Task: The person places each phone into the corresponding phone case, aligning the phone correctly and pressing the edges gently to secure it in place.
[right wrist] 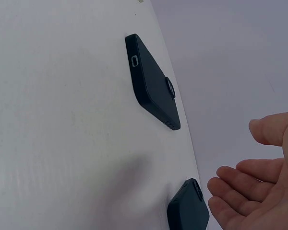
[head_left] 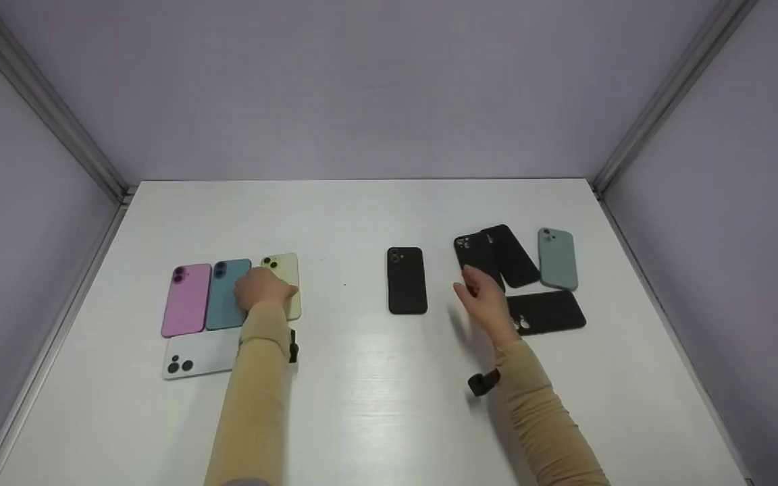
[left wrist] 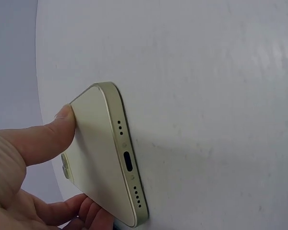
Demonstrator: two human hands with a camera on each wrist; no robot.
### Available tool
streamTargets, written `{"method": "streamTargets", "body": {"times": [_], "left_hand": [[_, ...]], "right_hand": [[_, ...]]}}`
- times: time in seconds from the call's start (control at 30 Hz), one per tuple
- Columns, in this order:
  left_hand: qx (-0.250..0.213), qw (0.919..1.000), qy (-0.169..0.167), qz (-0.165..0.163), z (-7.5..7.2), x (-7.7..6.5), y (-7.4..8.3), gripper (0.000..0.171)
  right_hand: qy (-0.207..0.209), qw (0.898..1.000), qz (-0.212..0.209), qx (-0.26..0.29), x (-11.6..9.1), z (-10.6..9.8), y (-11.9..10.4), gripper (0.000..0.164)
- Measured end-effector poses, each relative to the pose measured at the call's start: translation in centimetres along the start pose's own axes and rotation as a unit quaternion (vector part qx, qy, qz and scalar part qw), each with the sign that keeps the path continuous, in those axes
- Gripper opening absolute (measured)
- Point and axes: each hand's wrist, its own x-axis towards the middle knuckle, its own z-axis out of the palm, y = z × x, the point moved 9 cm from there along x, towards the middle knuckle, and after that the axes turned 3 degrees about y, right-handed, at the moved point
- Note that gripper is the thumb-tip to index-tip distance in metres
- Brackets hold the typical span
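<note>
A pale yellow phone (head_left: pixel 286 266) lies camera side up on the white table. My left hand (head_left: pixel 264 287) grips it by its long sides, the thumb (left wrist: pixel 62 127) on one edge and the fingers on the opposite edge. The phone's port end (left wrist: pixel 127 160) faces the left wrist camera. On the right, my right hand (head_left: pixel 487 307) is held over the near end of a black phone case (head_left: pixel 477 251), fingers loosely bent and holding nothing. A separate black phone case (head_left: pixel 407 283) with a port cutout lies mid-table, left of that hand.
Left of the yellow phone lie a blue phone (head_left: pixel 225 304) and a pink phone (head_left: pixel 185 304). A white phone (head_left: pixel 203 354) lies sideways before them. At right are two more black cases, one upright (head_left: pixel 514 256) and one sideways (head_left: pixel 551 312), plus a grey-green case (head_left: pixel 558 260).
</note>
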Motion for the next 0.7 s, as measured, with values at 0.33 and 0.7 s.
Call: {"method": "streamTargets", "body": {"times": [0.33, 0.7], "left_hand": [[0.022, 0.9997, -0.005, 0.013, 0.19, -0.09, 0.57, 0.069], [0.0, 1.0, -0.003, 0.0, 0.12, 0.07, 0.21, 0.065]], "right_hand": [[-0.005, 1.0, 0.009, 0.001, -0.09, 0.08, 0.0, 0.049], [-0.009, 1.0, 0.027, -0.009, -0.37, 0.29, 0.27, 0.05]]}}
